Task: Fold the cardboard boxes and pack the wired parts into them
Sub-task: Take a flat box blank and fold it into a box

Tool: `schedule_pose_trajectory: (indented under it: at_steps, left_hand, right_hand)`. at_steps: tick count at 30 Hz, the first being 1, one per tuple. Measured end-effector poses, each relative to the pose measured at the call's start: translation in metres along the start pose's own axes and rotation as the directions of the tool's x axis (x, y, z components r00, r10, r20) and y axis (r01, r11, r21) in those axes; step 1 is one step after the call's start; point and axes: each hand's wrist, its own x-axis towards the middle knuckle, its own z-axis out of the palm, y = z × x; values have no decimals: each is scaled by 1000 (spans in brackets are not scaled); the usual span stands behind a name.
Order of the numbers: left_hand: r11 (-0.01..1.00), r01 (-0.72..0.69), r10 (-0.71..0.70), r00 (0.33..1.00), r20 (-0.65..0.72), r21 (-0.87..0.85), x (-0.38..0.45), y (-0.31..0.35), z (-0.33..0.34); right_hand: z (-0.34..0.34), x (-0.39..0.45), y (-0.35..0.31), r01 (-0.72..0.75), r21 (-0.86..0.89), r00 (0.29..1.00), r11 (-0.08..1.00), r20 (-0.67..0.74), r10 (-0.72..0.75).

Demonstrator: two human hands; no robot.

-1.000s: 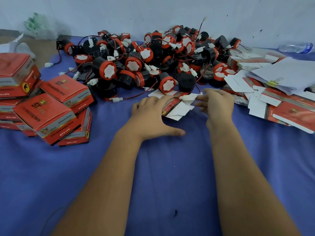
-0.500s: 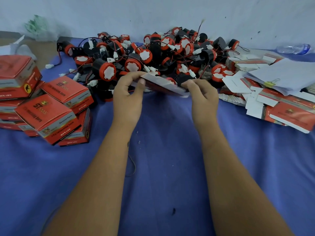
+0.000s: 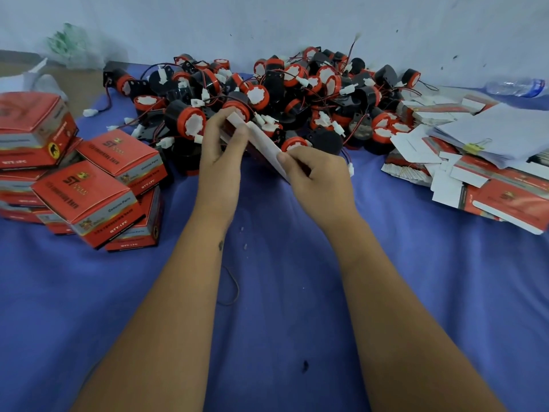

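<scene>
Finished boxes (image 3: 98, 185) stacked far left on the table (image 3: 282, 337). Left hand (image 3: 219, 150) pinches the upper edge of a flat box blank (image 3: 264, 144); right hand (image 3: 315, 173) pinches its lower corner. Blank is tilted, held just in front of the wired parts pile (image 3: 297, 93). Flat blanks stack (image 3: 490, 179) sits right. Risk: blank snags loose wires while being popped open, dragging parts off the pile; a crooked squeeze could also crease a panel.

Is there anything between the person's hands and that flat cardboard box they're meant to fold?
Nothing visible. Both hands already hold the flat box blank: the left hand pinches its far end, the right hand its near end, lifted above the blue cloth. The pile of wired parts lies just behind it.
</scene>
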Motion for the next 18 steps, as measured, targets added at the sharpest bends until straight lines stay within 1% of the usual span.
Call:
schedule_pose_trajectory:
  at_steps: [1,3,5,8,10,12,14,16,18]
  left_hand:
    - [1000,-6,5,999,39,21,-1,-1,0]
    - [994,-50,45,997,55,95,-2,-2,3]
    - [993,-69,68,998,7,97,-3,-3,4]
    - [997,-73,73,994,-77,12,-2,-1,1]
    - [995,-90,92,992,-88,33,-1,0,-1]
    - [992,-95,100,994,-51,85,-1,1,-1]
    - [986,-103,102,995,9,132,-1,3,-1]
    - [981,-121,113,992,61,154,-2,5,0]
    - [978,-148,132,985,109,150,-4,7,1]
  right_hand:
    - [0,0,1,-18,25,1000,1000,2,18]
    - [0,0,1,-25,65,1000,998,14,24]
    - [-1,1,0,-38,104,998,994,46,33]
    - [-4,3,-2,-90,142,993,986,86,78]
    - [-6,3,-3,-83,91,992,992,99,73]
    - [-6,3,-4,-30,-37,991,999,131,35]
    - [-6,4,-3,-15,-131,987,991,155,35]
    - [-6,5,-1,-86,-132,985,988,135,104]
    - [-6,4,0,-187,-83,979,979,67,192]
